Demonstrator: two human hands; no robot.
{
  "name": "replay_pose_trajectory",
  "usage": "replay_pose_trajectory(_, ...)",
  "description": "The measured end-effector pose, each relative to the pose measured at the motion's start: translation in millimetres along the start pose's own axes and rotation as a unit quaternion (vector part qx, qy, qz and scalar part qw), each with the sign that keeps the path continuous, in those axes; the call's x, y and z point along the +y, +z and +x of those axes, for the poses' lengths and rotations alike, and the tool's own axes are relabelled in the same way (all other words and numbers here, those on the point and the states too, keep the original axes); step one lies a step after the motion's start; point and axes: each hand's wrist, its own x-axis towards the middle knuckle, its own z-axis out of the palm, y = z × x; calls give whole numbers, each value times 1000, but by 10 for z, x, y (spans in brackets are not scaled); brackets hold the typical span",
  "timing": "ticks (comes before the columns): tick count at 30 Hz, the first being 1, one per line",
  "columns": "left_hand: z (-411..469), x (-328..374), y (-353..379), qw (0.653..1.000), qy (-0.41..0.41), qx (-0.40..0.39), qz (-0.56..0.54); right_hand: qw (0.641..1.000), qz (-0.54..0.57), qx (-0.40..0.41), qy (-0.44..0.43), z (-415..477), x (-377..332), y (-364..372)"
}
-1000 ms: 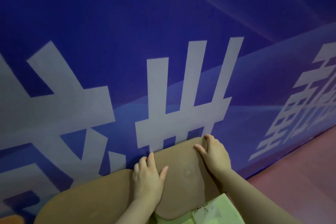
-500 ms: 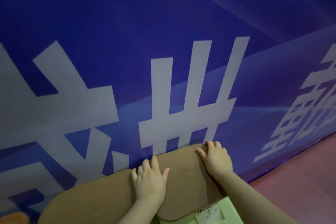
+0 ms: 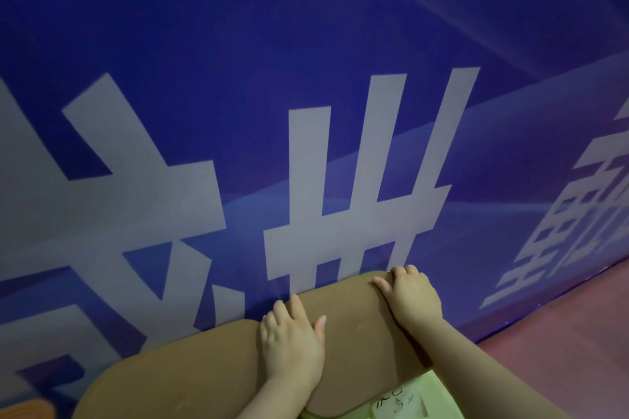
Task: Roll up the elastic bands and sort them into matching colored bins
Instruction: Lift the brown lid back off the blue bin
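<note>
No elastic band shows in the head view. My left hand (image 3: 292, 347) lies flat, fingers straight, on a brown board (image 3: 190, 374) with rounded corners. My right hand (image 3: 412, 299) sits at the far right corner of the board, thumb stretched along the top and fingers bent over the far edge, their tips hidden. A light green bin (image 3: 439, 391) with a handwritten paper label (image 3: 398, 401) peeks out under the board's near edge at the bottom right.
A blue banner wall (image 3: 306, 78) with large pale characters stands right behind the board. Reddish floor (image 3: 561, 343) runs along the right. An orange thing (image 3: 23, 410) shows at the bottom left corner.
Both hands stay on the board in the same places. The camera view has tilted up a little, so the hands sit lower in the frame.
</note>
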Motion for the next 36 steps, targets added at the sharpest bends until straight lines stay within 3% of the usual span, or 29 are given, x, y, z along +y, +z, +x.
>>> replay_pose_trajectory(8, -14, 46, -24, 1000, -10, -2, 5, 998, 53, 30, 7, 32, -14, -18)
replay_pose_trajectory(16, 67, 59, -13, 1000, -16, -8, 4, 1000, 12, 9, 22, 77, -45, 48)
replay_pose_trajectory(27, 47, 74, 5, 997, 2, -26, 71, 999, 38, -24, 12, 82, -36, 100)
replay_pose_trajectory(36, 22, 65, 43, 1000, 3, -9, 28, 1000, 21, -13, 10, 36, -40, 131)
